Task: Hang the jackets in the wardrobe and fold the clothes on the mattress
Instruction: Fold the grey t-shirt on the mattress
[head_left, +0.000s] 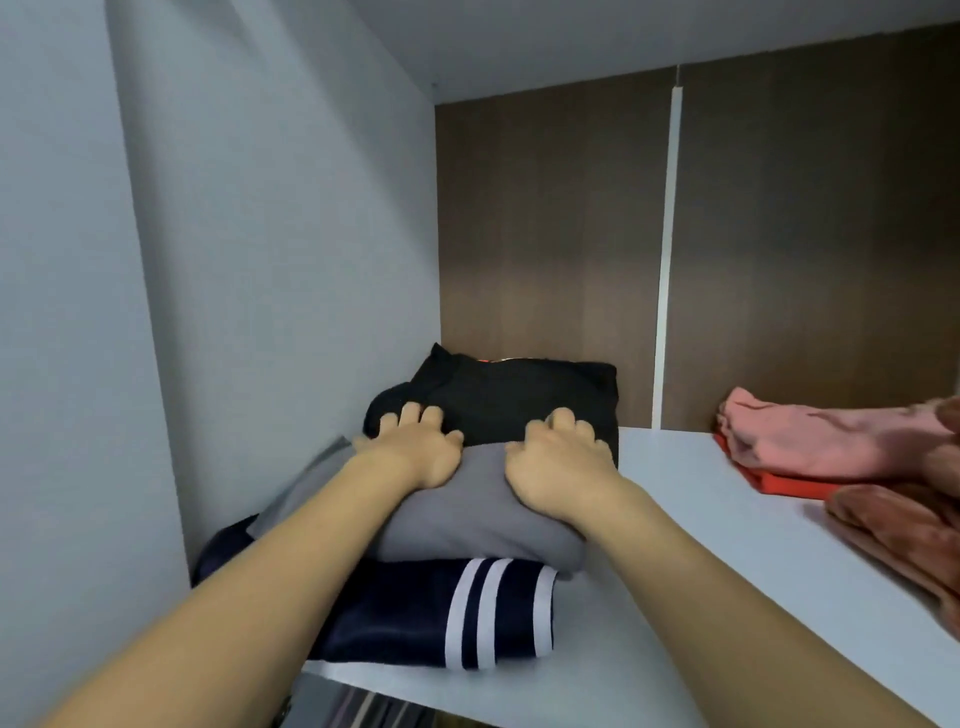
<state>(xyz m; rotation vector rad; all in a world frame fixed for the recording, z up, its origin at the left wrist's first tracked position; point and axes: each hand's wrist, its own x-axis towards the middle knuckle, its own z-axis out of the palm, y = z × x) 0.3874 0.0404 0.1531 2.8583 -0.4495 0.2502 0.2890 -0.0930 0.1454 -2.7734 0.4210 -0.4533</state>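
A stack of folded clothes sits on a white wardrobe shelf (727, 545) against the left wall. At the bottom is a navy garment with white stripes (441, 618), on it a folded grey garment (467, 514), and behind them a folded black garment (519, 400). My left hand (415, 447) rests on the far left of the grey garment, its fingers reaching onto the black one. My right hand (556, 457) lies on the grey garment's far right with fingers bent over its back edge. Both palms press down on the pile.
A pink cloth (810, 436) lies on a red item (779, 483) at the shelf's right, with a brown fuzzy garment (904, 530) in front of them. The wardrobe has a brown back panel (545, 234) and a grey left wall (260, 260). Hanging clothes show dimly below the shelf.
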